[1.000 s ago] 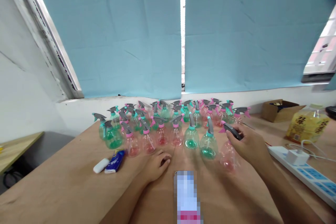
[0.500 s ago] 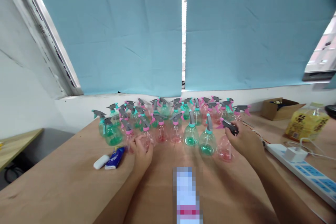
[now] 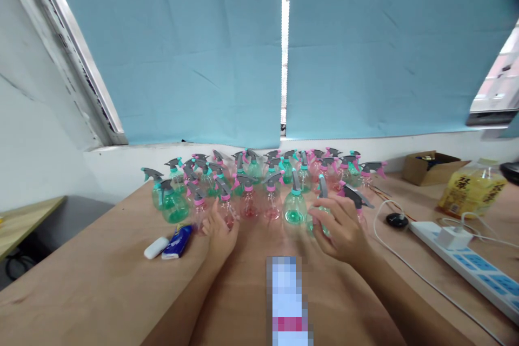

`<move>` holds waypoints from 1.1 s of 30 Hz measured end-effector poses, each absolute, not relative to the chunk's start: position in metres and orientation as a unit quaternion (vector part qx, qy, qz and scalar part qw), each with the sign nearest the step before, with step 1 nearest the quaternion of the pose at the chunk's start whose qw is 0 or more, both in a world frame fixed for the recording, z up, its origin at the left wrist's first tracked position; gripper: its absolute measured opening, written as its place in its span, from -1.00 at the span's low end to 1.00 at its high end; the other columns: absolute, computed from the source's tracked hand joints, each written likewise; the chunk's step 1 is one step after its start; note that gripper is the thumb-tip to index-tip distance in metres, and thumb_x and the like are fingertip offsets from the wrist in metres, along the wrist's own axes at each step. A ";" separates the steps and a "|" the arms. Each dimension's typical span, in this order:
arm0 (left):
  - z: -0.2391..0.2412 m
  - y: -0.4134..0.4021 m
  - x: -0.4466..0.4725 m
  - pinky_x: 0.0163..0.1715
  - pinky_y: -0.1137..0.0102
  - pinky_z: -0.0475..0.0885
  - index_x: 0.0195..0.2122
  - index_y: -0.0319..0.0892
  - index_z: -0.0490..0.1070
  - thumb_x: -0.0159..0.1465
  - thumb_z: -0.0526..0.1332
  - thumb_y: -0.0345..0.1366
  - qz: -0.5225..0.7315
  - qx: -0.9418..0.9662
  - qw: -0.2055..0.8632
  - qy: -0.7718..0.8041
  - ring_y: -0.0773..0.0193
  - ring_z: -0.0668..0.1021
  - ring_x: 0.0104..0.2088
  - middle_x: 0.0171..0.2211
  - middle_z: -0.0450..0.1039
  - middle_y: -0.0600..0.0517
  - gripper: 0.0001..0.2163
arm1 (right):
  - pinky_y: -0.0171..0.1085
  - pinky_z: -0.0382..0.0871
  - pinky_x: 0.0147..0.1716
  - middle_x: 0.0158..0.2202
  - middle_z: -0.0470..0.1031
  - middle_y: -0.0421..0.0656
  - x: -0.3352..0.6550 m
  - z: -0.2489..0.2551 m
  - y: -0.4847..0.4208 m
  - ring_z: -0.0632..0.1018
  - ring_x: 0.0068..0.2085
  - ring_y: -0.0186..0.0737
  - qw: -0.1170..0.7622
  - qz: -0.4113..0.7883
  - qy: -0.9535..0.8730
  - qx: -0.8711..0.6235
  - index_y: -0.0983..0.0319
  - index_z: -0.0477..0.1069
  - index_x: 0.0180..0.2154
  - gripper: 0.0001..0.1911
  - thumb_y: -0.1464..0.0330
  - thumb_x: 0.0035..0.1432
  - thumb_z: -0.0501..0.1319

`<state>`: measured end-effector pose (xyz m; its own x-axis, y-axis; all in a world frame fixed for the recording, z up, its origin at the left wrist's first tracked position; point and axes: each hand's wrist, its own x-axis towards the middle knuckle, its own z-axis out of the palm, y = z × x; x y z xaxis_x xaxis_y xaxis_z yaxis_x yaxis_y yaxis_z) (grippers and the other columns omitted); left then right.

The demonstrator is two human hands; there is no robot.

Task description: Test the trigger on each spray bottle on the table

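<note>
Rows of spray bottles with grey trigger heads stand upright on the table. My left hand (image 3: 221, 233) has its fingers apart and its index finger raised, close in front of a pink spray bottle (image 3: 226, 208); whether it touches is unclear. Another pink spray bottle (image 3: 198, 210) stands just left of it. My right hand (image 3: 339, 227), fingers loosely bent and apart, is in front of a green spray bottle (image 3: 322, 188), partly hiding it. Behind this hand, the rightmost front pink spray bottle (image 3: 356, 197) shows mainly its head. Nothing is visibly held in either hand.
A white case (image 3: 156, 247) and a blue packet (image 3: 177, 242) lie at left. A blurred-out phone-like object (image 3: 287, 292) lies in front. To the right are a power strip (image 3: 466, 257), cables, a black disc-shaped object (image 3: 397, 220), a cardboard box (image 3: 430, 170) and a yellow-labelled jug (image 3: 472, 192).
My right hand has left the head of the rightmost front pink spray bottle and moved left, before the green one. That bottle's head now points its other way. My left index finger has lifted.
</note>
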<state>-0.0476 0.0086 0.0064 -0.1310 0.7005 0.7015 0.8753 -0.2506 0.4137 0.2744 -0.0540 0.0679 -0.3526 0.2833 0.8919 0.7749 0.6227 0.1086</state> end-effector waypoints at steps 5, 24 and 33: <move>-0.002 0.013 -0.052 0.06 -0.11 0.22 0.22 -0.23 0.05 0.22 0.24 -0.08 -0.456 -0.628 0.110 -0.621 -0.17 0.33 0.10 0.09 0.25 -0.26 -0.37 | -0.05 0.29 -0.11 -0.18 0.48 -0.06 0.246 0.060 -0.044 0.45 -0.09 -0.02 0.475 -0.205 -0.797 -0.310 0.19 0.43 -0.17 -0.72 0.54 0.06 0.15; -0.007 -0.003 -0.032 -0.11 0.21 0.41 -0.11 -0.10 0.07 0.24 0.25 -0.08 -0.416 -0.786 -0.120 -0.442 0.14 0.44 -0.12 -0.15 0.24 0.00 -0.62 | -0.16 0.36 -0.10 -0.10 0.50 -0.11 0.161 0.039 0.008 0.50 -0.11 -0.12 0.499 0.224 -0.754 -0.364 0.16 0.36 0.05 -0.58 0.23 0.17 0.27; 0.011 -0.018 -0.022 -0.13 0.28 0.35 -0.19 -0.11 0.27 0.36 0.10 -0.10 -0.309 -0.851 -0.162 -0.392 0.19 0.42 -0.20 -0.21 0.36 0.01 -0.81 | -0.34 0.21 -0.44 -0.47 0.34 -0.28 0.159 0.047 0.039 0.32 -0.45 -0.33 0.583 0.278 -0.691 -0.324 0.23 0.40 -0.30 -0.84 0.28 0.10 0.24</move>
<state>-0.0225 -0.0184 0.0114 0.5023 0.7670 0.3994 0.5669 -0.6408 0.5176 0.1588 0.0393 0.0466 -0.1109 0.7725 0.6252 0.1241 0.6349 -0.7625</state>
